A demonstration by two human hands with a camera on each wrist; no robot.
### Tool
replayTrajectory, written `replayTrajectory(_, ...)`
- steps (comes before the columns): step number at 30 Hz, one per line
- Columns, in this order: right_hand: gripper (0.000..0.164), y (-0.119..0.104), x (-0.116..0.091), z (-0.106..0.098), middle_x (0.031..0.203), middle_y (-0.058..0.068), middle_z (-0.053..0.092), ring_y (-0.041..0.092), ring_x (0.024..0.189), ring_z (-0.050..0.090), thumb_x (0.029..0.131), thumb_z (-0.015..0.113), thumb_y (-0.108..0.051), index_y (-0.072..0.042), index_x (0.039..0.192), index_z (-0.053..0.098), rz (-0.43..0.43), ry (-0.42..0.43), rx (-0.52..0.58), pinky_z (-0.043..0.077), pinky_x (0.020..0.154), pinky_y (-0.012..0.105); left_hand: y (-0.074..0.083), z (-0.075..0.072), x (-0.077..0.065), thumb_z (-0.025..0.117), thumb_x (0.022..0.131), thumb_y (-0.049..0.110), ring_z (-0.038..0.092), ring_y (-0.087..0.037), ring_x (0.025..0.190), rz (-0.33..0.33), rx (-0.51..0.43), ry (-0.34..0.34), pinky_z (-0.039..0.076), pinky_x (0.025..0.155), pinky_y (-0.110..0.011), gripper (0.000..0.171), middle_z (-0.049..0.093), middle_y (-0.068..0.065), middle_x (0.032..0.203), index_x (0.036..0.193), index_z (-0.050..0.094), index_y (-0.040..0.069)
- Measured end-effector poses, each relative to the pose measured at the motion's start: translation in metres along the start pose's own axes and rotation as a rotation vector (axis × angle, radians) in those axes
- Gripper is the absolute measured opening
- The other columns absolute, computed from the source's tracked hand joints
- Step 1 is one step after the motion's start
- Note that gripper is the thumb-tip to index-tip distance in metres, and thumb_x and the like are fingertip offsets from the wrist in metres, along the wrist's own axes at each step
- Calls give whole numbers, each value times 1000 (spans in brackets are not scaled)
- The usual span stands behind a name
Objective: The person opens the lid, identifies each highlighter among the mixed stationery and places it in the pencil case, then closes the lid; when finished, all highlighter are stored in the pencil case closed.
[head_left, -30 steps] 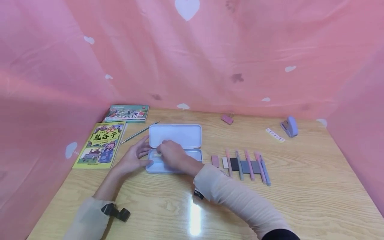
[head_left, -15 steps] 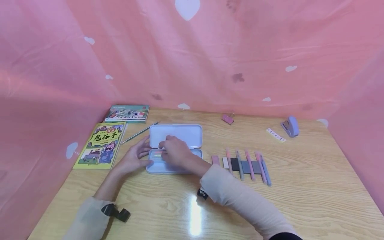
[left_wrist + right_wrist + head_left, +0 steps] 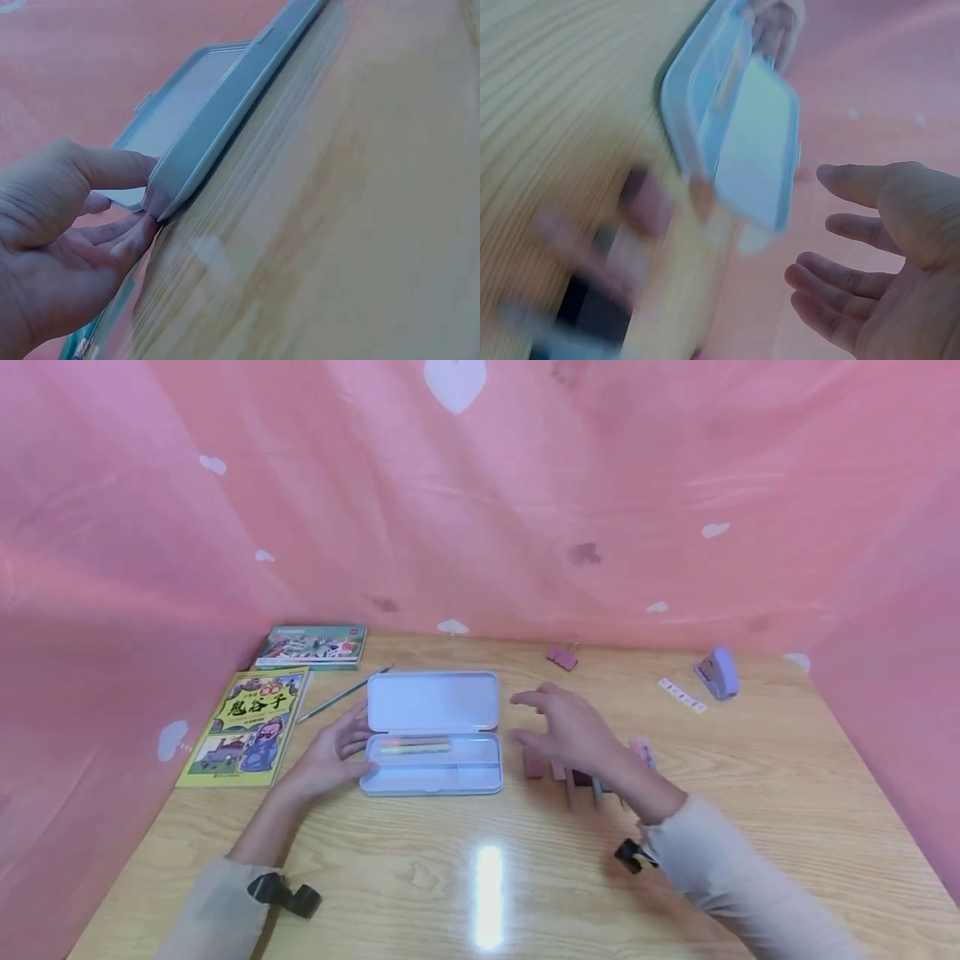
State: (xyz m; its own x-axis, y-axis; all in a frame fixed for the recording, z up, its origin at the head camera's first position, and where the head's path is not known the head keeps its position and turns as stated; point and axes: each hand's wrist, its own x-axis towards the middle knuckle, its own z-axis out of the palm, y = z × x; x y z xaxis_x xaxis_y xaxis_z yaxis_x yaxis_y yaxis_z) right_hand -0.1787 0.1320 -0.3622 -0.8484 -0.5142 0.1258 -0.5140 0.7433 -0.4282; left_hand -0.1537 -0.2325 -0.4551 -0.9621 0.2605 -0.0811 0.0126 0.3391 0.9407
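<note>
A pale blue pencil case (image 3: 480, 779) lies with its lid (image 3: 432, 702) raised at the back. In its rear compartment rest a pink-tipped pen and a yellow one (image 3: 415, 747); two front compartments hold nothing. My left hand (image 3: 332, 756) grips the case's left end, and in the left wrist view the thumb lies on the rim with fingers at the corner below. To the right of the case, my right hand (image 3: 573, 731) is raised with spread fingers and holds nothing. It partly hides the erasers (image 3: 533, 765) and the row of pens (image 3: 571, 791) beneath it.
At the left lie a yellow comic book (image 3: 242, 727), a teal book (image 3: 313, 646) and a dark green pencil (image 3: 337, 697). Toward the back right are a pink binder clip (image 3: 562, 657), a white strip (image 3: 682, 695) and a purple stapler (image 3: 717, 674). A pink curtain (image 3: 525, 510) encloses the table.
My right hand has left the case's rear compartment, where the pens now show, and moved right over the erasers and pens, fingers spread. The left hand keeps its grip on the case.
</note>
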Motion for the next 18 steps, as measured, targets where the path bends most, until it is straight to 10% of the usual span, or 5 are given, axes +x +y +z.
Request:
replayTrajectory(8, 45, 41, -26, -14, 107, 15, 67, 29, 91, 65, 83, 70, -33, -7, 120, 63, 97, 2, -74, 57, 66, 43, -3, -1, -4, 75, 75, -1, 47, -32, 126, 27, 1, -1, 39, 109, -40, 101, 47, -17, 133, 152, 14, 21)
replayTrajectory(18, 18, 64, -30, 17, 72, 1, 66, 8, 55, 52, 84, 68, -25, -8, 85, 72, 178, -22, -59, 47, 48, 24, -2, 0, -1, 74, 75, -1, 46, -32, 126, 12, 2, -6, 39, 109, -39, 101, 47, -17, 134, 152, 14, 23)
